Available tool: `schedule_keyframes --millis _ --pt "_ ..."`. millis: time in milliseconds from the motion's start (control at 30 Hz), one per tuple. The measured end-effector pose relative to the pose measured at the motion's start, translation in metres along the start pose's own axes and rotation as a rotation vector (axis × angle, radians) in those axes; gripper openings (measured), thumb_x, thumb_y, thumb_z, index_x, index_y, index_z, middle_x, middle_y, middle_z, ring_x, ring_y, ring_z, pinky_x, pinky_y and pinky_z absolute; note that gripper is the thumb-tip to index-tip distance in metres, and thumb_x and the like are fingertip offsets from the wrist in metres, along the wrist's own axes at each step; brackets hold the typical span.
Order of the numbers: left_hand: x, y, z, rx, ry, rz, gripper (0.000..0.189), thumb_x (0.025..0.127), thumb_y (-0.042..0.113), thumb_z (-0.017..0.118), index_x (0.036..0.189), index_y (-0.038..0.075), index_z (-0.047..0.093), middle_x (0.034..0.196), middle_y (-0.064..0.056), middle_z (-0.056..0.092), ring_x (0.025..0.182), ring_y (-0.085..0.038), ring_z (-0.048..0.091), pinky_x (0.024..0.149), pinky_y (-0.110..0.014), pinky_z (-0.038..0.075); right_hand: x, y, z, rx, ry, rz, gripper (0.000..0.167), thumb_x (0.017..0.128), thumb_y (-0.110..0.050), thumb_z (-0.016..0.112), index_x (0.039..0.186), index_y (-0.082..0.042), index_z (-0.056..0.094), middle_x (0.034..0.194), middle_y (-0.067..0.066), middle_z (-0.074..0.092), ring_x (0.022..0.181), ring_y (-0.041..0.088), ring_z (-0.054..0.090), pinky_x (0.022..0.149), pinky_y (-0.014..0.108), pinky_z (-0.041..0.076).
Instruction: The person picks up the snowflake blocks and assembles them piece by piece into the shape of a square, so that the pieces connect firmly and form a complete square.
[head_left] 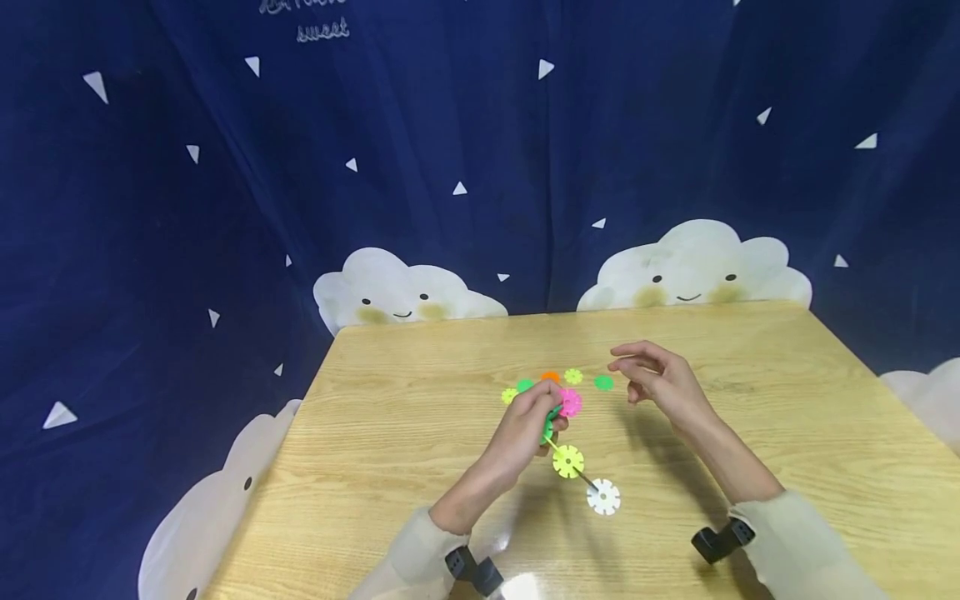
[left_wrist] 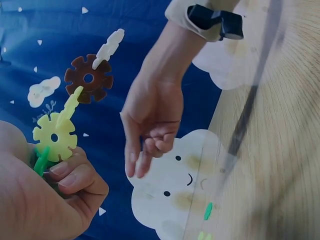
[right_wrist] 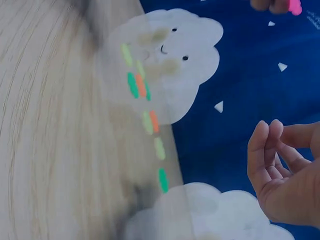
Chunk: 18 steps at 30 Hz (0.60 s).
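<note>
My left hand (head_left: pixel 519 423) grips a chain of notched plastic snowflake discs slotted into one another. A pink disc (head_left: pixel 572 403) shows at the chain's far end, beyond the fingers. On the near side, below the hand, come a green disc (head_left: pixel 547 432), a yellow disc (head_left: pixel 567 462), a brown disc (left_wrist: pixel 75 79) and a white disc (head_left: pixel 603 506). Fingers hide part of the green section. To the right, my right hand (head_left: pixel 663 385) is raised over the table with bent, relaxed fingers and nothing between them. Its fingertips (right_wrist: pixel 260 131) are apart from the chain.
Loose discs lie on the wooden table (head_left: pixel 405 367) beyond the hands: a green one (head_left: pixel 603 382), a yellow one (head_left: pixel 573 377), an orange one (head_left: pixel 551 377) and others farther left. A dark blue curtain (head_left: pixel 420 108) with clouds and triangles hangs behind the table.
</note>
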<state>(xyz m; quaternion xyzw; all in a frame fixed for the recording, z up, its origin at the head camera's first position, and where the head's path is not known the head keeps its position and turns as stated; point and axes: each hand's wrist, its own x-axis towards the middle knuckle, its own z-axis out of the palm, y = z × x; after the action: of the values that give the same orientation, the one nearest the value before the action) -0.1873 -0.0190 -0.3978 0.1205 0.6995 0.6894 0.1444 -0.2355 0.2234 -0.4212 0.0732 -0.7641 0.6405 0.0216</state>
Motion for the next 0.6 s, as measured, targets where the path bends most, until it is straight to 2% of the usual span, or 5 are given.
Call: schedule_keyframes --millis 200,600 --pt "0.001 0.001 -0.001 0.003 0.004 0.008 0.024 0.109 0.026 0.045 0.091 0.012 0.052 0.077 0.000 0.047 0.064 -0.013 0.040 0.052 -0.021 0.028 0.013 0.017 -0.005 0.010 0.025 0.014 0.043 0.103 -0.008 0.064 0.141 0.008 0.052 0.132 0.032 0.061 0.064 0.010 0.062 0.065 0.033 0.062" --pt "0.000 0.000 -0.001 0.019 0.011 0.016 0.023 0.107 0.025 0.047 0.090 0.011 0.053 0.077 0.001 0.047 0.065 -0.012 0.039 0.052 -0.021 0.028 0.034 0.045 -0.001 0.051 0.033 0.114 0.055 0.095 0.003 0.070 0.145 0.009 0.047 0.142 0.034 0.049 0.066 0.011 0.061 0.064 0.029 0.061"
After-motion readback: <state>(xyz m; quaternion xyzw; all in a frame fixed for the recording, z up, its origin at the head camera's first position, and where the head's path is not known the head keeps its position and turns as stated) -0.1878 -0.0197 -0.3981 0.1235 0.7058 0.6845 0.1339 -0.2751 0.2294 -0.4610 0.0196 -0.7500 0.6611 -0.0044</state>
